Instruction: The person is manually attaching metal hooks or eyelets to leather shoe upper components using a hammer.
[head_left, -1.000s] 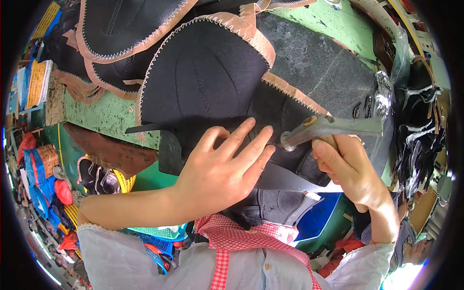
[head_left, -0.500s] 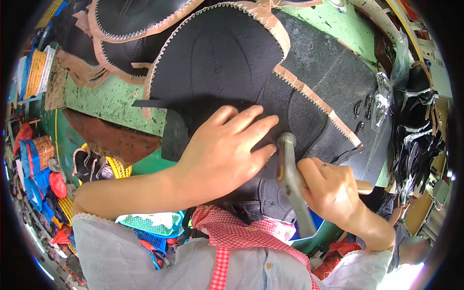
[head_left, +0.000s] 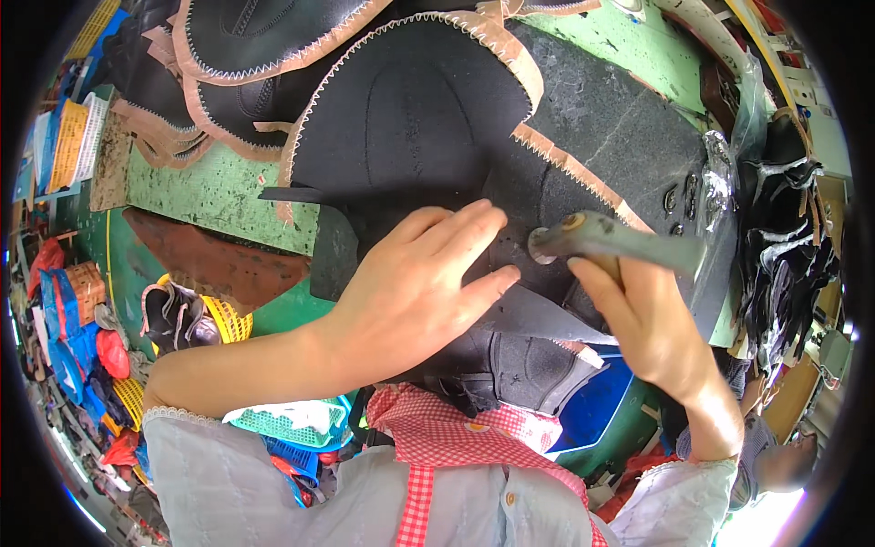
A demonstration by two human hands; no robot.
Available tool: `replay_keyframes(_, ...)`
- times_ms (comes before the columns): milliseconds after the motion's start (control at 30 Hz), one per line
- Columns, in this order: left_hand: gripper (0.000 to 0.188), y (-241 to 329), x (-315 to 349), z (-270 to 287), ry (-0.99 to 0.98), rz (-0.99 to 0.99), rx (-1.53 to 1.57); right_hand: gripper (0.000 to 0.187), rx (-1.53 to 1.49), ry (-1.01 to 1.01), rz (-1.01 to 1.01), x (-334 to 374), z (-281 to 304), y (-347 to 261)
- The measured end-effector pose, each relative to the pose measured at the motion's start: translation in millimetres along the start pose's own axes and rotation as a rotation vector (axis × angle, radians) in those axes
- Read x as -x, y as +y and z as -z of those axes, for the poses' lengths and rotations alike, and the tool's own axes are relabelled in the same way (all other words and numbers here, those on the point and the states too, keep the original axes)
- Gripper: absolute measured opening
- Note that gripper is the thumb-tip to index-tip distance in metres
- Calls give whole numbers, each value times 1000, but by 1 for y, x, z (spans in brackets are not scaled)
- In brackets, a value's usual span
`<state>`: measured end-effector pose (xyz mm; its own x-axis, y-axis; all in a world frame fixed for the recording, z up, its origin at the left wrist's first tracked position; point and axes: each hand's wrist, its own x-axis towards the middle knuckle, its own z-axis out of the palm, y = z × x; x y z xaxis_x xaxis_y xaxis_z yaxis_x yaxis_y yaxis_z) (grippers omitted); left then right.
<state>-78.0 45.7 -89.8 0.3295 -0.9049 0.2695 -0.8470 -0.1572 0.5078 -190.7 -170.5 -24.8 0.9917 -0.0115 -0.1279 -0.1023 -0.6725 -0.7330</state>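
A black upper piece [head_left: 410, 109], trimmed with tan tape and zigzag stitching, lies spread across the work surface. My left hand [head_left: 419, 278] rests on its lower part, palm down, fingers outstretched and thumb apart. My right hand [head_left: 652, 324] is wrapped round the handle of a hammer [head_left: 606, 239], whose handle is mostly hidden by the fist and the head. The round face of the hammer is at the black material, just right of my left fingertips; whether it touches I cannot tell. Below, part of the black material hangs over the near edge toward my checked apron [head_left: 428, 419].
A dark slab [head_left: 620, 128] lies under the piece on a green table [head_left: 219, 196]. More taped black pieces [head_left: 273, 36] overlap at the far left. Black uppers [head_left: 784, 246] are heaped at the right, beside shiny wrapping [head_left: 717, 182]. A blue bin [head_left: 592, 410] stands below the near edge.
The hammer has swung round: its head, earlier pointing down toward me, now points rightward. My right hand has turned with it. My left hand has shifted slightly, and the near right material has moved.
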Motion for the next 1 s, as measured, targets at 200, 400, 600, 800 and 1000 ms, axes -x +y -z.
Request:
replay_keyframes(200,26,1,7,2,13,39,-16,29,-303,-154,-512,-13,11,-18)
replay_keyframes(400,22,0,3,0,62,-1,-78,31,-362,-236,-512,-33,16,-26)
replay_keyframes(600,24,-3,2,-1,73,16,-34,27,-196,-287,-337,-36,20,-24)
replay_keyframes(800,21,-1,0,7,17,4,19,19,11,-356,-64,-20,12,-35)
replay_keyframes(1000,16,-6,4,19,-189,-31,-10,17,61,-331,-73,-9,-15,-24)
